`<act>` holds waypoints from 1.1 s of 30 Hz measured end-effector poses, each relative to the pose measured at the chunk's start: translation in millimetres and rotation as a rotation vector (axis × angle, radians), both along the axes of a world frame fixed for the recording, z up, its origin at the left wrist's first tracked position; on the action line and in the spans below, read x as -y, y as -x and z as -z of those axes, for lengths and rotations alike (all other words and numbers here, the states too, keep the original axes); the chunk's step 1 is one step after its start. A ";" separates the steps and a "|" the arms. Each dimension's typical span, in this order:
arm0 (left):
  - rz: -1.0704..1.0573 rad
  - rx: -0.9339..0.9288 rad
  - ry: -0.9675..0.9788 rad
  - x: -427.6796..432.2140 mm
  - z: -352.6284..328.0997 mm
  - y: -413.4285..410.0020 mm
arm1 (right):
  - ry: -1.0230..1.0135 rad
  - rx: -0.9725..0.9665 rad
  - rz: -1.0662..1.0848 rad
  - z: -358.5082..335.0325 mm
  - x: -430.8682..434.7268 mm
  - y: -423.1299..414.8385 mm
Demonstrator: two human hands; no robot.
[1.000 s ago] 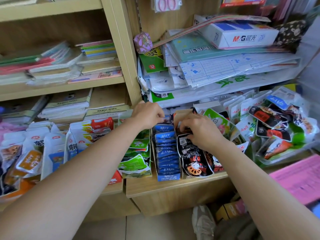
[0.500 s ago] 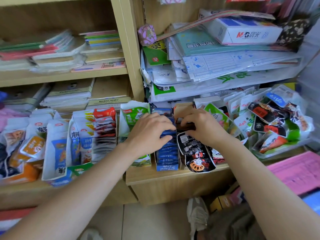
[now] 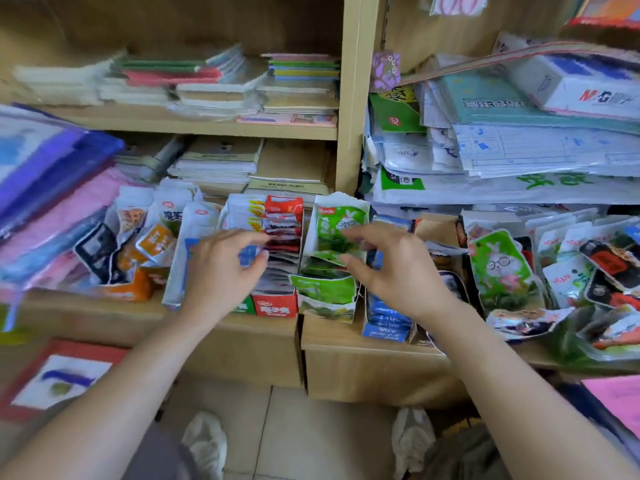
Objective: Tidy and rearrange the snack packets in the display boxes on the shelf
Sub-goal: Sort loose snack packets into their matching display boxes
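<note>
Head view: left hand (image 3: 221,271) hovers over the red-and-white cardboard display box (image 3: 275,304) of snack packets, fingers loosely curved. Whether it pinches the blue scrap by its thumb, I cannot tell. Right hand (image 3: 394,271) is spread wide and holds nothing, at the green cardboard display box (image 3: 325,291) just right, both on the near wooden shelf (image 3: 259,329).

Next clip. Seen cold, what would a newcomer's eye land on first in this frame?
Two bare hands fill the centre. The left hand is in front of the red display box, with something blurred and blue between its fingers, and the right hand reaches with spread fingers at the green rabbit-printed box. At the right end of the shelf a loose heap of packets spills in bright colours.
</note>
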State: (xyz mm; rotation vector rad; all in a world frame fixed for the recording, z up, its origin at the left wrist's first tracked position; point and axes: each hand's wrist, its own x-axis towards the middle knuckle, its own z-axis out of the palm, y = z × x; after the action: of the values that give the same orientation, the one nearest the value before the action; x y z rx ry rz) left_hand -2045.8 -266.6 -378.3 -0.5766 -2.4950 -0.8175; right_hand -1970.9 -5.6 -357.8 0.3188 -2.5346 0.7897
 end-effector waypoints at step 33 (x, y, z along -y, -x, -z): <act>-0.164 0.145 0.002 67.7 24.2 54.9 | -0.608 0.186 -0.023 8.5 119.4 87.6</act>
State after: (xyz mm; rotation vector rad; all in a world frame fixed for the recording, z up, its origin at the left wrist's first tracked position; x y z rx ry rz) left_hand -2100.7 -334.3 -402.5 -0.3174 -2.6325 -0.8191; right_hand -2058.5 -125.0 -366.3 0.4834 -2.9057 0.0310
